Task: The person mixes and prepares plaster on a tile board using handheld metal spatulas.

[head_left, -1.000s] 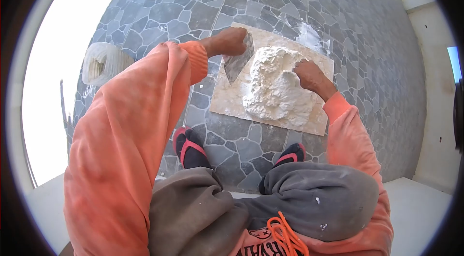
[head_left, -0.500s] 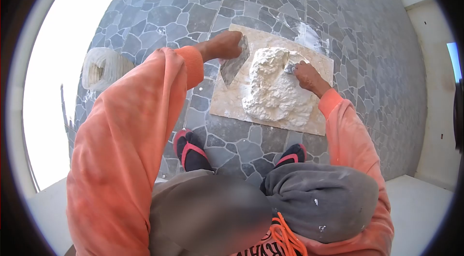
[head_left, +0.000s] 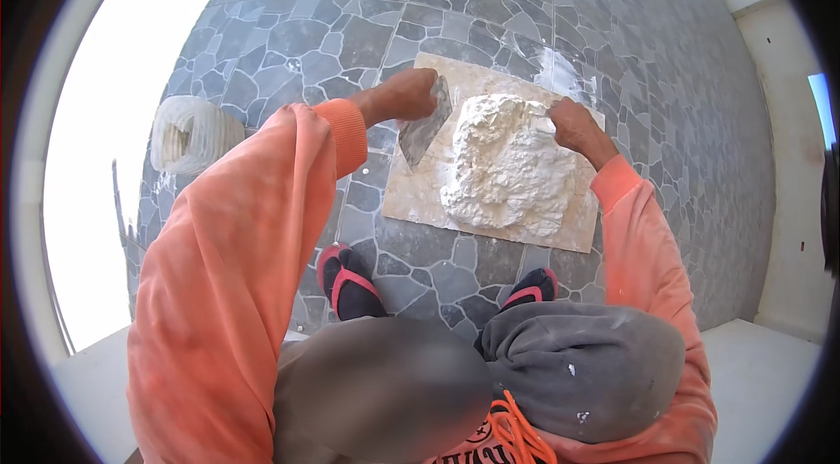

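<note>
My left hand (head_left: 416, 94) is closed at the upper left of a beige stone-like board (head_left: 407, 197). From it a pointed trowel (head_left: 424, 136) hangs, its grey, smeared blade slanting down over the board; the hand covers the handle. A thick, lumpy heap of white plaster-like paste (head_left: 507, 166) covers much of the board. At the heap's upper right edge, my right hand (head_left: 577, 127) is closed, fingertips against the paste. The small grey tool that showed in these fingers earlier is now hidden.
A whitish ribbed roll or tub (head_left: 194, 136) stands on the left. White smears (head_left: 560, 72) mark the stone-patterned floor (head_left: 350, 39) beyond the board. My feet, in red flip-flops (head_left: 348, 282), are close to the board's near edge. A pale wall rises at the right.
My right hand has moved right and slightly toward the board's upper right edge, and the grey tool has gone out of sight. My left hand stays nearly still with the trowel.
</note>
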A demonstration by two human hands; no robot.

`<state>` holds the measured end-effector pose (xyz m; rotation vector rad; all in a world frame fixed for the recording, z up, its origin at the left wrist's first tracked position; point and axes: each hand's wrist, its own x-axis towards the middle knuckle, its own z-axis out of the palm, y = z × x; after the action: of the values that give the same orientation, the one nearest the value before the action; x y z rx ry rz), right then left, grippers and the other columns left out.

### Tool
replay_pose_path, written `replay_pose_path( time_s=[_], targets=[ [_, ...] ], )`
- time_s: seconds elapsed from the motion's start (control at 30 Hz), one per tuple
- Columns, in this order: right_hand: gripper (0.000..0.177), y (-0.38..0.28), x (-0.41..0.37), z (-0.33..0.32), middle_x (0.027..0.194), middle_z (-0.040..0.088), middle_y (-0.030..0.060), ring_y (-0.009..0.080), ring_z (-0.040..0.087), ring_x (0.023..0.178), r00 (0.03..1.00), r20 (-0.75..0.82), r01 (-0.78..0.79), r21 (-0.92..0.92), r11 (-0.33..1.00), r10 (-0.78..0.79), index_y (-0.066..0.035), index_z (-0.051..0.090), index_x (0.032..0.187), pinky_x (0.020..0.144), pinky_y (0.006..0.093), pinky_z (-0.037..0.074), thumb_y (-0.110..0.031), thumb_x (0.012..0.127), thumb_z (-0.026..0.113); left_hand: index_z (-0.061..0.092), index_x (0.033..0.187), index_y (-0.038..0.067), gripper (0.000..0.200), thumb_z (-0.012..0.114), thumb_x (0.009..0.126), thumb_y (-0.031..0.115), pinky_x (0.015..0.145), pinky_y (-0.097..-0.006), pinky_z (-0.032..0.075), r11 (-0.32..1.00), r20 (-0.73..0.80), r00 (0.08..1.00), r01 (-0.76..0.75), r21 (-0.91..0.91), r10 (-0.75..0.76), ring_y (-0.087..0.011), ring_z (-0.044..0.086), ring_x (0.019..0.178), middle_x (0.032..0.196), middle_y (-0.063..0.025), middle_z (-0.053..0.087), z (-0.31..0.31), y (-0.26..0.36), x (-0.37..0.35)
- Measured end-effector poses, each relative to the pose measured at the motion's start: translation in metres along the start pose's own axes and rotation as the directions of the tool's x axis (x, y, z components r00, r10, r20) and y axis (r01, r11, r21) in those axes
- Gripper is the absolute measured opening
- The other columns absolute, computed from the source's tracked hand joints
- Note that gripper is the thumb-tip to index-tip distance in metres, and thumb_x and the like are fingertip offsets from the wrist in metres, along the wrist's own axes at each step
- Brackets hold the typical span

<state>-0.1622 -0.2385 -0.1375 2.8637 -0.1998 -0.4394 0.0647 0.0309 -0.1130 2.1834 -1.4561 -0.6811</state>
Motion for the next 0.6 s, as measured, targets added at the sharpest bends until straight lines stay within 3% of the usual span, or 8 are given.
replay_pose_path(
  time_s=[0.1,0.13,0.2,0.3,0.4,0.47,0.53,0.6],
  targets=[
    [0.014,-0.005,0.004,0.023,0.097,0.068,0.015,0.0327,0.063,0.099,0.99,-0.13,-0.054,-0.018,0.998,0.051,-0.003,0.072,0.084,0.08,0.0433,0.054,-0.003,0.077,0.06,0.059,0.101,-0.012,0.029,0.058,0.083,0.011,0.082,-0.0462,0.049,1.0,-0.012,1.0,0.006,-0.017,-0.006,-0.0421,0.065,0.094,0.098,-0.0322,0.065,0.002,0.001,0.005],
    [0.015,-0.017,0.006,0.03,0.098,0.068,0.0152,0.0328,0.062,0.102,0.996,0.086,-0.036,-0.019,0.999,0.038,-0.002,0.072,0.086,0.083,0.043,0.054,-0.004,0.078,0.06,0.059,0.102,-0.012,0.029,0.059,0.083,0.011,0.081,-0.0463,0.049,1.0,-0.021,1.0,0.013,-0.025,-0.013,-0.0422,0.065,0.093,0.097,-0.0324,0.065,0.0,0.003,0.002],
    [0.015,-0.023,0.0,0.026,0.098,0.068,0.0156,0.0328,0.062,0.1,0.983,0.166,0.082,-0.015,0.997,-0.078,-0.002,0.072,0.086,0.083,0.0425,0.054,-0.004,0.078,0.059,0.059,0.101,-0.012,0.03,0.059,0.083,0.011,0.081,-0.0463,0.05,1.0,-0.026,1.0,0.002,-0.006,-0.002,-0.043,0.064,0.093,0.096,-0.0323,0.065,-0.003,0.005,0.0],
    [0.015,-0.006,0.006,-0.008,0.098,0.068,0.0165,0.0332,0.062,0.101,0.986,0.142,-0.102,0.072,0.992,0.091,0.0,0.071,0.086,0.084,0.0431,0.054,-0.003,0.077,0.06,0.059,0.102,-0.012,0.03,0.059,0.084,0.013,0.081,-0.0463,0.05,1.0,-0.016,1.0,0.004,-0.004,-0.004,-0.0438,0.064,0.094,0.097,-0.0324,0.064,0.001,0.001,-0.003],
    [0.015,-0.002,0.011,0.016,0.098,0.068,0.0175,0.0347,0.063,0.1,0.981,-0.095,-0.169,-0.014,0.985,0.167,0.001,0.071,0.086,0.085,0.0434,0.054,-0.003,0.075,0.062,0.059,0.102,-0.01,0.03,0.058,0.083,0.013,0.082,-0.0468,0.05,0.999,0.012,0.999,0.035,-0.031,-0.035,-0.0451,0.063,0.095,0.097,-0.0326,0.064,-0.001,0.001,-0.001],
    [0.015,-0.01,0.005,0.051,0.095,0.067,0.0189,0.0346,0.064,0.094,1.0,-0.003,-0.03,0.1,0.995,0.03,0.002,0.07,0.086,0.079,0.042,0.054,-0.002,0.075,0.062,0.059,0.1,-0.008,0.029,0.055,0.081,0.013,0.082,-0.0479,0.05,0.996,0.0,0.998,0.061,-0.063,-0.062,-0.0466,0.062,0.096,0.098,-0.0324,0.064,-0.001,0.002,-0.004],
    [0.014,-0.016,0.002,0.029,0.095,0.067,0.0187,0.0337,0.064,0.093,0.992,0.124,0.003,0.054,0.999,-0.01,0.001,0.071,0.086,0.077,0.0416,0.055,-0.001,0.076,0.061,0.059,0.101,-0.008,0.029,0.055,0.082,0.013,0.082,-0.0482,0.05,0.999,-0.02,0.999,0.041,-0.02,-0.041,-0.0467,0.062,0.096,0.098,-0.0323,0.064,0.001,-0.001,-0.001],
    [0.014,-0.008,0.01,0.009,0.095,0.067,0.0175,0.0332,0.064,0.094,0.999,-0.004,-0.051,0.076,0.996,0.051,0.0,0.071,0.086,0.077,0.0419,0.055,-0.001,0.076,0.061,0.058,0.102,-0.008,0.029,0.055,0.082,0.013,0.082,-0.0484,0.05,1.0,-0.019,0.999,0.028,0.005,-0.027,-0.0469,0.062,0.097,0.099,-0.0325,0.064,0.004,-0.004,-0.001]
  ],
)
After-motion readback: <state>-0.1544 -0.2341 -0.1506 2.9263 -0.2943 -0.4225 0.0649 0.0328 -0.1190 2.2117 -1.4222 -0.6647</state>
